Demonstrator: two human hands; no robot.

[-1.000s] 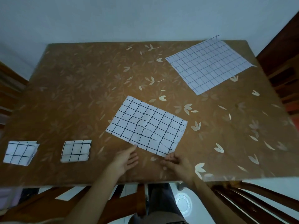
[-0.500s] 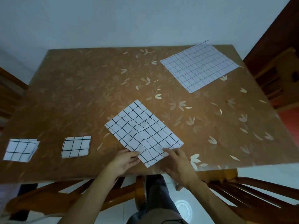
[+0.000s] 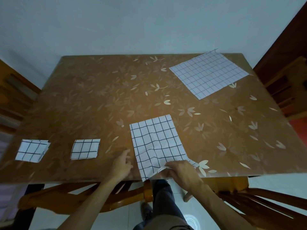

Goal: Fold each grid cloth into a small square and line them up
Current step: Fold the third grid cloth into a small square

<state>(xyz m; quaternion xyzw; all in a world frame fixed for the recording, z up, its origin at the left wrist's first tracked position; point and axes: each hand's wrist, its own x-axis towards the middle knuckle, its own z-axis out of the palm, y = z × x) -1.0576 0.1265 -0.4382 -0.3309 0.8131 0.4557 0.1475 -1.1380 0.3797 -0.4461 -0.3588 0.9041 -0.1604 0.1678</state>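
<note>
A half-folded white cloth with a dark grid (image 3: 156,143) lies lengthwise near the table's front edge, wrinkled at its near end. My right hand (image 3: 181,173) pinches its near right corner, lifting the fabric a little. My left hand (image 3: 122,165) rests on the table just left of the cloth, fingers loosely apart, holding nothing. Two small folded grid squares sit in a row at the front left: one (image 3: 85,148) nearer the middle, one (image 3: 32,150) further left. A large unfolded cloth with a fine grid (image 3: 209,73) lies flat at the far right corner.
The table (image 3: 99,100) has a brown leaf-patterned cover. Wooden chairs stand at the right (image 3: 285,87), the left (image 3: 15,97) and under the near edge (image 3: 249,206). My legs (image 3: 164,205) show below the table edge.
The grid cloth has turned clockwise to lie lengthwise and slid toward the front edge. My right hand has taken hold of its near right corner; my left hand has come off the cloth.
</note>
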